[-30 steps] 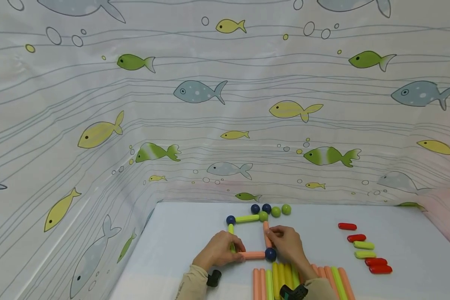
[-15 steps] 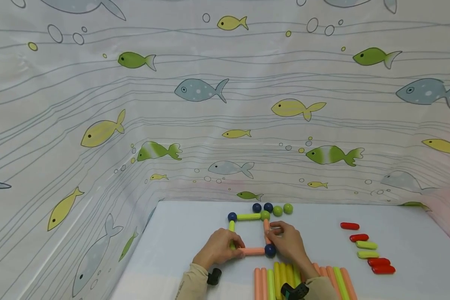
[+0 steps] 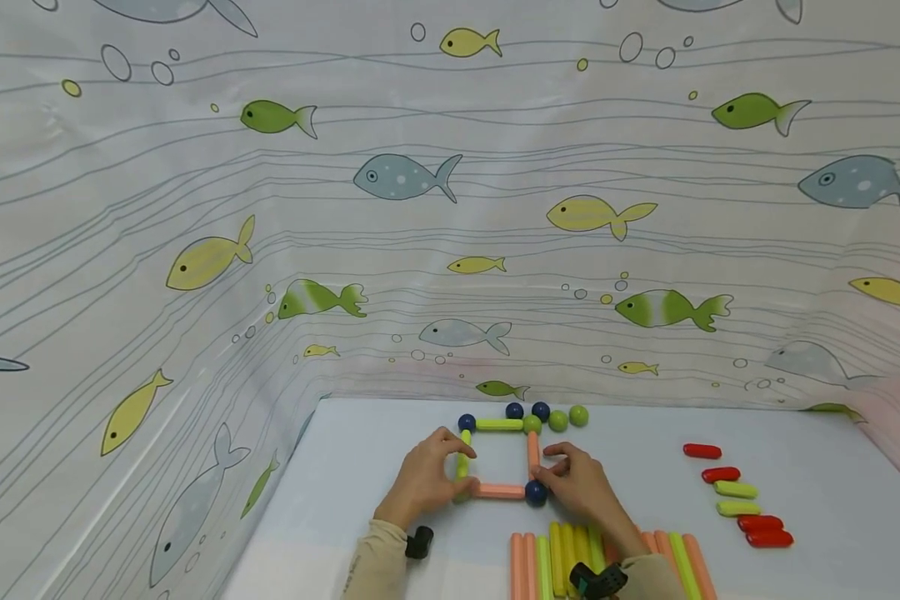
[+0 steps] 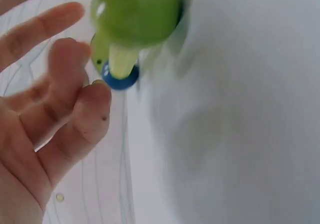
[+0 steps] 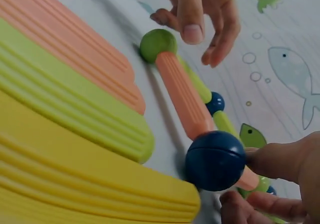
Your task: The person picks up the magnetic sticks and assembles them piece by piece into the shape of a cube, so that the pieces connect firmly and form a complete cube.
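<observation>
A four-sided frame of rods and balls lies on the table: salmon rods (image 3: 499, 492) at the bottom and right, lime rods (image 3: 498, 425) at the top and left. Beside its lower-left green ball (image 4: 135, 14), my left hand (image 3: 426, 477) stands with thumb and fingers spread; the left wrist view shows a gap to the ball. At the lower-right corner, my right hand (image 3: 583, 483) has a digit touching the dark blue ball (image 5: 216, 160); in the head view its upper fingers stand apart, right of the right-hand salmon rod (image 3: 533, 454).
Loose blue balls (image 3: 541, 412) and green balls (image 3: 578, 415) sit behind the frame. A row of long yellow rods (image 3: 562, 558), with salmon and lime ones, lies in front. Short red rods (image 3: 769, 539) and lime rods lie at the right. A fish-patterned sheet (image 3: 450, 233) rises behind.
My left hand has opened away from the lower-left corner, uncovering its green ball. My right fingers have slid down the right rod toward the blue ball. The frame's lower side has shifted slightly away and left.
</observation>
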Motion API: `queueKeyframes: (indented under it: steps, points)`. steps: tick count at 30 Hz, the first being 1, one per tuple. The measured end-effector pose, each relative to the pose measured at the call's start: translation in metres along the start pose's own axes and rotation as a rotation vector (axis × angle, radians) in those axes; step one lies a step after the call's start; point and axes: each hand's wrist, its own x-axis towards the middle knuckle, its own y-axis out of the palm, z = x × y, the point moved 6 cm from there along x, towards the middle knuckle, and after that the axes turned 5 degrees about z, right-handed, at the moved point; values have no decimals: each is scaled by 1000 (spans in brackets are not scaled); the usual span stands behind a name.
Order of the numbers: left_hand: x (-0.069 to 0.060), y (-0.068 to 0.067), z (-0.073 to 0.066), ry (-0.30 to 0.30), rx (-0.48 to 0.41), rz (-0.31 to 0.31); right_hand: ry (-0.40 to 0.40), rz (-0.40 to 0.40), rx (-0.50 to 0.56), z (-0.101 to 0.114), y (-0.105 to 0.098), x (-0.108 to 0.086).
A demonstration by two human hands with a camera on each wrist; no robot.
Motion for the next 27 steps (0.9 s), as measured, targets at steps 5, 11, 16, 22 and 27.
queueKeyframes:
  steps: [5, 11, 16, 22, 27]
  points:
    - [0, 1, 10, -71, -13, 66, -10, 11, -21, 7, -3, -9]
    - [1, 17, 10, -33, 25, 177, -92, 42, -124, 12, 14, -14]
    - [1, 24, 1, -23, 10, 185, -125, 77, -200, 17, 12, -20]
    - [3, 34, -11, 3, 23, 189, -108, 148, -259, 20, -1, -29]
    - [4, 40, -10, 8, 29, 192, -80, 118, -318, 23, -14, -31]
